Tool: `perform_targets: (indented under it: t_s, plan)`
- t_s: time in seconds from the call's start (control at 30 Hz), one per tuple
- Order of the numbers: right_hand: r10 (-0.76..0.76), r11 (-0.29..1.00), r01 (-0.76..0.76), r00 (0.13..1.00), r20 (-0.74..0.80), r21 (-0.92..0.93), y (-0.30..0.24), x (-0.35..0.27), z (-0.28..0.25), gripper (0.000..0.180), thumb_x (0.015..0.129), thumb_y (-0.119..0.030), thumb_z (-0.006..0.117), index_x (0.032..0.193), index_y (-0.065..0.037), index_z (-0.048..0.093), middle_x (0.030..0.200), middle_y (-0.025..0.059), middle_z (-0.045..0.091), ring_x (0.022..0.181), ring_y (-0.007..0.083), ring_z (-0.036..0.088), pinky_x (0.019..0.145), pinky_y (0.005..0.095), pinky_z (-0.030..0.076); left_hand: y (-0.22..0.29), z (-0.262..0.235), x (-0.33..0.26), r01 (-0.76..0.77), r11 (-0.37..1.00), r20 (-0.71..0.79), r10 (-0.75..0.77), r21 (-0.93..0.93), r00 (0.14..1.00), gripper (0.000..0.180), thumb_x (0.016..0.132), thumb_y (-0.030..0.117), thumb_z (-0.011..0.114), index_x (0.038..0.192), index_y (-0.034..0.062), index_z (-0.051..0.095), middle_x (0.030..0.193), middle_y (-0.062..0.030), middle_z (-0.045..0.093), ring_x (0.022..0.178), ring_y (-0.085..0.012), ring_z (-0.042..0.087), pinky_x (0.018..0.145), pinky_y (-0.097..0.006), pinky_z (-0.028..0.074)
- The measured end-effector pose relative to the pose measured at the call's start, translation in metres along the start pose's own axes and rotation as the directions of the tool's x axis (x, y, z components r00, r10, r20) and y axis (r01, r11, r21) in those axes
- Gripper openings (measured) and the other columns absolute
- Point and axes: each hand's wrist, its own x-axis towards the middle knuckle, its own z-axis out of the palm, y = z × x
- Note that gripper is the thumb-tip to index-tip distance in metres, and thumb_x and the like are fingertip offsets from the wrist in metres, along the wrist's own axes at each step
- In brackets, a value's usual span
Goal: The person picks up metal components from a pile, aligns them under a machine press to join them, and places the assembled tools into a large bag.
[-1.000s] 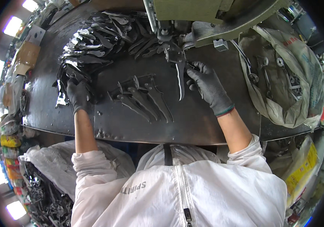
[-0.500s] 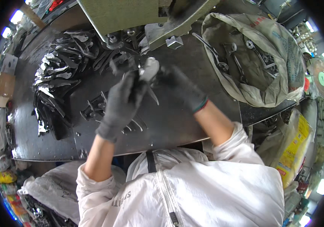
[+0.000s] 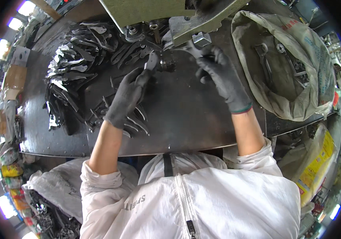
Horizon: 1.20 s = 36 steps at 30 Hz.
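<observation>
Metal plate [image 3: 151, 61], pale and narrow, clamped between thumb and fingers of the left hand [image 3: 126, 95], upper end sticking up just beside the round post [image 3: 163, 62] on the dark table [image 3: 178, 127]. In the right hand [image 3: 223, 79], fingers curled around a second metal piece [image 3: 193, 49], pointing up and to the left, close to the silver block [image 3: 201, 39]. Hands well apart from each other.

Compared with a second ago, left hand away from the heap of metal parts [image 3: 75, 59] and over to the middle; no pair of handles hanging at the post any more. Judging from that, a change of pieces at the post, with a fresh plate in hand.

Hard to make out: right-hand piece smeared by motion, full shape impossible to tell. Lower end of the plate hidden inside the left glove. Row of handles [image 3: 138, 126] partly covered by the left hand and wrist, hence no sure count. Green machine [image 3: 146, 10] cut off at the upper edge. Depths of the cloth sack [image 3: 321, 79] in shadow.
</observation>
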Motion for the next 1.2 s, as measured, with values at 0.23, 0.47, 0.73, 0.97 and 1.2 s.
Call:
perform_targets:
  t_s: [0.23, 0.47, 0.73, 0.97, 1.2]
  plan:
    - [0.198, 0.970, -0.223, 0.957, 0.210, 0.101, 0.000, 0.007, 0.031, 0.024, 0.102, -0.017, 0.065, 0.122, -0.004, 0.067, 0.094, 0.0017, 0.069, 0.076, 0.0058, 0.064, 0.061, 0.0211, 0.051, 0.002, 0.017, 0.022, -0.273, 0.950, -0.012, 0.278, 0.149, 0.961, 0.038, 0.108, 0.028, 0.054, 0.119, -0.0060, 0.066, 0.093, -0.0082, 0.070, 0.085, -0.0129, 0.057, 0.081, -0.031, 0.049]
    - [-0.013, 0.997, 0.025, 0.988, 0.152, -0.074, 0.034, 0.022, 0.059, 0.024, 0.099, -0.013, 0.068, 0.119, 0.001, 0.069, 0.093, 0.0039, 0.072, 0.086, 0.0052, 0.066, 0.071, 0.0249, 0.053, -0.013, 0.001, 0.037, -0.157, 0.974, -0.001, 0.160, 0.163, 0.987, 0.033, 0.104, 0.022, 0.056, 0.120, -0.0047, 0.068, 0.092, -0.0159, 0.071, 0.083, -0.0180, 0.061, 0.079, -0.035, 0.051]
    - [0.104, 0.994, -0.109, 0.980, 0.169, 0.021, 0.053, 0.021, 0.048, 0.036, 0.099, -0.011, 0.068, 0.131, 0.004, 0.060, 0.103, 0.0074, 0.068, 0.079, 0.0097, 0.067, 0.065, 0.0256, 0.056, 0.000, -0.059, -0.002, -0.257, 0.564, -0.124, 0.549, 0.785, 0.826, 0.029, 0.100, 0.023, 0.063, 0.121, 0.0038, 0.069, 0.101, -0.0166, 0.073, 0.091, -0.0306, 0.071, 0.078, -0.040, 0.055]
    - [0.139, 0.988, -0.143, 0.986, 0.087, 0.052, 0.043, 0.012, 0.061, 0.033, 0.101, -0.007, 0.064, 0.130, 0.005, 0.057, 0.103, 0.0080, 0.067, 0.075, 0.0115, 0.068, 0.061, 0.0244, 0.056, -0.055, -0.229, -0.052, 0.540, 0.093, -0.524, 0.425, 0.836, 0.738, 0.061, 0.102, 0.044, 0.046, 0.149, 0.0055, 0.045, 0.107, -0.0304, 0.072, 0.100, -0.0448, 0.072, 0.080, -0.056, 0.057]
    - [0.155, 0.983, -0.166, 0.979, 0.133, 0.080, 0.010, 0.002, 0.064, 0.031, 0.102, -0.008, 0.061, 0.131, 0.003, 0.058, 0.097, 0.0058, 0.068, 0.071, 0.0093, 0.068, 0.059, 0.0221, 0.055, -0.055, -0.238, -0.074, 0.406, 0.630, -0.608, 0.135, 0.662, 0.782, 0.043, 0.092, 0.042, 0.064, 0.109, 0.0044, 0.076, 0.102, -0.0269, 0.073, 0.102, -0.0418, 0.071, 0.087, -0.047, 0.053]
